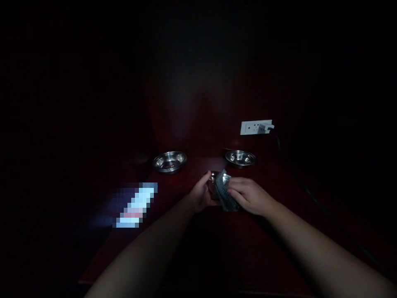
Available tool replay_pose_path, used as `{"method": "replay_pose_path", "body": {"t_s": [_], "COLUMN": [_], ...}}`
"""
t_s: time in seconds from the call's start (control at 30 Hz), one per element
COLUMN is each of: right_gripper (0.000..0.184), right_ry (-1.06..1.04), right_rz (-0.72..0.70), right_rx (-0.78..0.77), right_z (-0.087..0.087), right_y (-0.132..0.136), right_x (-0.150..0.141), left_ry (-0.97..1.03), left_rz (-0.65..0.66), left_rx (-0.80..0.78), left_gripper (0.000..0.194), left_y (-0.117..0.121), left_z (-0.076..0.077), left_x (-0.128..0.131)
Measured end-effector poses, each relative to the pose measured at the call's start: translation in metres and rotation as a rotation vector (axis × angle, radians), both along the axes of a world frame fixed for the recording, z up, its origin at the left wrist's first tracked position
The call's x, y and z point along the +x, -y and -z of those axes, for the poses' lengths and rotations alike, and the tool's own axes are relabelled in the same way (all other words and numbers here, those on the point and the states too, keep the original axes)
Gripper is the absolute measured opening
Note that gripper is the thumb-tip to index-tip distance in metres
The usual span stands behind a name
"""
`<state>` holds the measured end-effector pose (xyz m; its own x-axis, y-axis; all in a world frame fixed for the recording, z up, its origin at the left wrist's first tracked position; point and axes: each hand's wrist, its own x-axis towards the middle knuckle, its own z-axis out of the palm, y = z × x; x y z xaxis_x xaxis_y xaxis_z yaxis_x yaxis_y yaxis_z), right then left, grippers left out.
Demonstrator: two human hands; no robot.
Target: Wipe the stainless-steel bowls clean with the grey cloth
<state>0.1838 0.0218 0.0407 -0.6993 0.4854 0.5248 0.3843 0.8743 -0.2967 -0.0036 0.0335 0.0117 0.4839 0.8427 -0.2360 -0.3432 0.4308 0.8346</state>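
Standing beyond the cloth (228,200): bowls (170,161) (240,158)

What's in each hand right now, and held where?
The left hand holds a shiny metal vessel, partly hidden, by its left side. The right hand holds a grey cloth by its right side, against the vessel.

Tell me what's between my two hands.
In the head view, a shiny metal item and a grey-blue cloth lie between the left hand and the right hand.
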Motion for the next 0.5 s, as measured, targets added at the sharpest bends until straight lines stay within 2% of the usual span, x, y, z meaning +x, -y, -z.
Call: {"method": "replay_pose_path", "body": {"t_s": [0.1, 0.27, 0.37, 0.5], "right_gripper": [0.030, 0.032, 0.034, 0.032], "right_ry": [0.028, -0.008, -0.148, -0.431], "right_rz": [-0.036, -0.013, 0.114, 0.411], "right_rx": [-0.022, -0.092, -0.093, 0.040], "right_z": [0.003, 0.009, 0.011, 0.008], "right_y": [0.000, -0.006, -0.011, -0.017], "right_x": [-0.003, -0.002, 0.002, 0.011], "left_ry": [-0.004, 0.022, -0.003, -0.073], "left_rz": [-0.081, -0.140, -0.160, -0.209], "left_rx": [-0.022, 0.017, 0.018, -0.017], "left_gripper": [0.026, 0.025, 0.033, 0.040], "left_y": [0.000, 0.001, 0.001, 0.000], "left_z": [0.004, 0.007, 0.007, 0.009], "left_x": [0.003, 0.008, 0.010, 0.010]}}
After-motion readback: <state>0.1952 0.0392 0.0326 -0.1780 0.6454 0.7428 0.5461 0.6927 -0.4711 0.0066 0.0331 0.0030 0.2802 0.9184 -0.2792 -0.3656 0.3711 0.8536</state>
